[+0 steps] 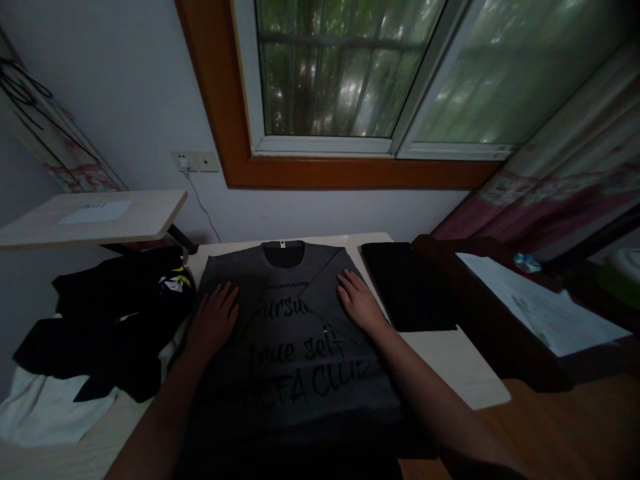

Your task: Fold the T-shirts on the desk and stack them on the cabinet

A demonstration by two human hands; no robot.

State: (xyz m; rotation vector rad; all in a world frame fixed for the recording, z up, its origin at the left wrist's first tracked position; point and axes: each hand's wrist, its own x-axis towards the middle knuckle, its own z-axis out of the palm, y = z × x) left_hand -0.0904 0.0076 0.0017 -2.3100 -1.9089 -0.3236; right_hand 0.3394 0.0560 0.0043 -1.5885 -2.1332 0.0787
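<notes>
A dark grey T-shirt [285, 320] with black lettering lies spread on the table, its collar toward the wall and its lower part running toward me. My left hand [214, 319] rests flat on the shirt's left side, fingers stretched out. On the right side, near the shoulder, my right hand [361, 303] also lies flat with its fingers extended. Neither hand grips the cloth. Creases run across the chest from the right shoulder. The sleeves are not clearly visible.
Black clothes [120, 320] and a white cloth [50, 407] are heaped at left, beneath a raised shelf [145, 213]. A folded black garment [405, 287] lies right of the shirt on the table [450, 367]. Farther right, a paper sheet [540, 307] rests on dark furniture.
</notes>
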